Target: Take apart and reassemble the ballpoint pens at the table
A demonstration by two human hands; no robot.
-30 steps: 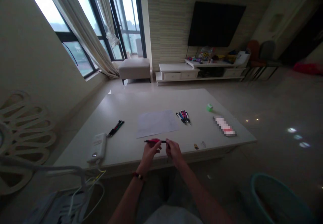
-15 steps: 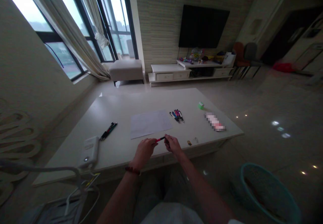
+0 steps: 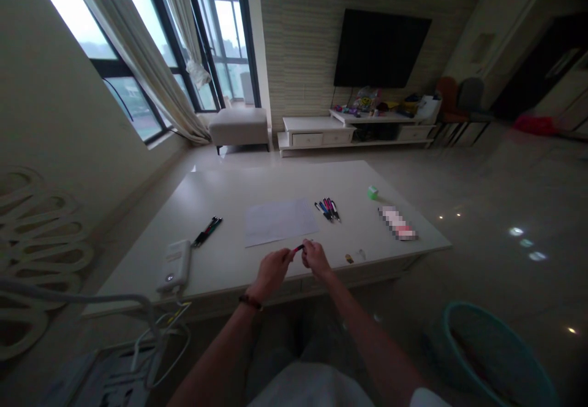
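Both my hands hold one red and black pen (image 3: pixel 297 248) over the near edge of the white table (image 3: pixel 239 186). My left hand (image 3: pixel 272 270) pinches its left end. My right hand (image 3: pixel 314 259) is closed around its right end. A white sheet of paper (image 3: pixel 280 220) lies just beyond the hands. Several coloured pens (image 3: pixel 327 209) lie to the right of the paper, and a few dark pens (image 3: pixel 207 231) lie to its left.
A white power bank (image 3: pixel 173 265) with cables sits at the table's near left. A green cube (image 3: pixel 372 192), a flat pink and white box (image 3: pixel 397 222) and small bits (image 3: pixel 354 256) lie at the right. A teal basket (image 3: pixel 496 358) stands on the floor at the lower right.
The pen went from lying level between my hands to tilted, and my hands drew closer together on it. The head view swung a little.
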